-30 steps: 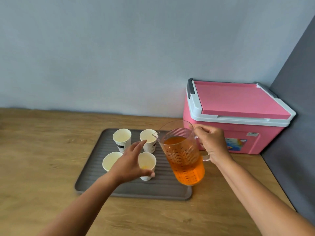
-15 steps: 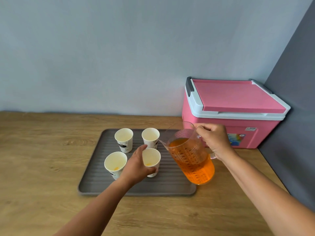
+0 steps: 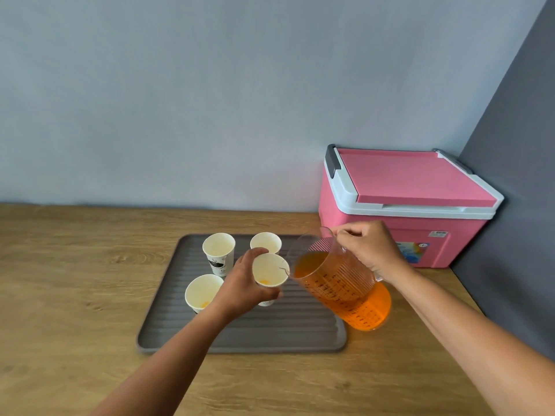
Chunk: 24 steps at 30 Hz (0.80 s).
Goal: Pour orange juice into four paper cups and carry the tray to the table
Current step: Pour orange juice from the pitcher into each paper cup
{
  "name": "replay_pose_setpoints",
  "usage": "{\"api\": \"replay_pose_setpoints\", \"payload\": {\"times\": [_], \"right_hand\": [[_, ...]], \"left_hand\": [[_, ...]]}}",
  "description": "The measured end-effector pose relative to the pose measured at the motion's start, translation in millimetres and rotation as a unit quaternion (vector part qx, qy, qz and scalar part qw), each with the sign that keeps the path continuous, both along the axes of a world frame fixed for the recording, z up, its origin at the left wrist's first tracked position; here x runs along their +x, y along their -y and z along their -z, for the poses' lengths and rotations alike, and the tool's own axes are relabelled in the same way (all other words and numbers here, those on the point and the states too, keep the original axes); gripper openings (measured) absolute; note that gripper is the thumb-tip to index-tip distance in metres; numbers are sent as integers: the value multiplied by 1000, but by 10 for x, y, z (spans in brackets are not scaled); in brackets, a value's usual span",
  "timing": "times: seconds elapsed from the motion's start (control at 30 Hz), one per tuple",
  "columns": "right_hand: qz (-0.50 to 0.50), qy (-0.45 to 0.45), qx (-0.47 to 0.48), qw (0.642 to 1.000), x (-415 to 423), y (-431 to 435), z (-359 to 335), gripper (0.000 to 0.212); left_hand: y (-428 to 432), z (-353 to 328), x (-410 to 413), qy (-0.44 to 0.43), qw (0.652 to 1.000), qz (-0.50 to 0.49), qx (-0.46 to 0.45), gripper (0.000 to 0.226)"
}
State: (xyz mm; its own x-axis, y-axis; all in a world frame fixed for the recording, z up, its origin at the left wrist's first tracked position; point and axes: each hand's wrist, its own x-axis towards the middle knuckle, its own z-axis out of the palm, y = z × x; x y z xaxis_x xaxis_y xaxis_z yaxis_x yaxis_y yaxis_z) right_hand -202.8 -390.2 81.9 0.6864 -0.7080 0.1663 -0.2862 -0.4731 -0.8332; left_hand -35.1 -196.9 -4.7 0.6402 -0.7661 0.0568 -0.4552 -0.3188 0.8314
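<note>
A grey ribbed tray (image 3: 270,331) lies on the wooden counter with several white paper cups on it. My left hand (image 3: 243,286) grips the front right cup (image 3: 268,271), which shows a little orange juice at its bottom. My right hand (image 3: 369,250) holds the handle of a clear pitcher of orange juice (image 3: 339,283), tilted left so its spout touches that cup's rim. The front left cup (image 3: 202,292) also has a bit of juice. Behind them stand the back left cup (image 3: 218,250) and the back right cup (image 3: 265,242).
A pink cooler box (image 3: 405,202) with a white-rimmed lid stands at the back right, close behind the pitcher. A blue-grey wall runs behind the counter and a dark grey wall closes the right side. Bare wooden counter (image 3: 75,280) stretches left of the tray.
My left hand closed around the front right cup. The pitcher tilted further left until its spout reached the cup's rim.
</note>
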Motion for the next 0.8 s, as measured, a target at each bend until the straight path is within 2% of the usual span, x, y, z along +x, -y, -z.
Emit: {"api": "replay_pose_setpoints", "payload": {"times": [0.33, 0.5, 0.8], "right_hand": [[-17, -31, -36, 999, 52, -13, -37, 19], [-21, -45, -57, 997, 55, -2, -38, 12], [-35, -69, -102, 992, 54, -47, -131, 15]], "left_hand": [[-56, 4, 5, -2, 1000, -4, 5, 88], [-69, 2, 8, 0, 1000, -4, 6, 85], [-55, 6, -32, -1, 1000, 7, 1, 82]]}}
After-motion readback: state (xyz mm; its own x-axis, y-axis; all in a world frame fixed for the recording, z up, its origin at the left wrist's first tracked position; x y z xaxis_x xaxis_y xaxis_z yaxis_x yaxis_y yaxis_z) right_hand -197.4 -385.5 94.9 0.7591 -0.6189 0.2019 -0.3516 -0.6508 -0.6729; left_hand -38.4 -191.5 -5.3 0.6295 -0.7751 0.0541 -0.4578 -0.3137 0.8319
